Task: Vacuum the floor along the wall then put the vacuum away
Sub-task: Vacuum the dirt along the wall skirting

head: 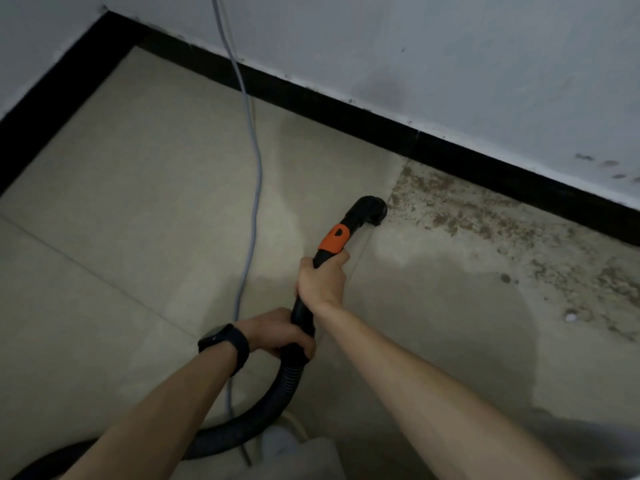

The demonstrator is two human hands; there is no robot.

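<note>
Right hand [322,282] gripped the vacuum wand [302,311] below its orange collar [334,239]; left hand [280,332] clenched round it where the hose [287,375] joined; nozzle [369,209] sat on the floor [138,202] at the dirt patch [485,216] — near the black skirting [346,112].

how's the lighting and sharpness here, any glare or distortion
Head view: dim, flat light, no glare; broad soft shadow on the floor lower right; baseboard nearly straight, so little distortion; slightly soft overall, yet vacuum nozzle and dirt stay legible.
</note>
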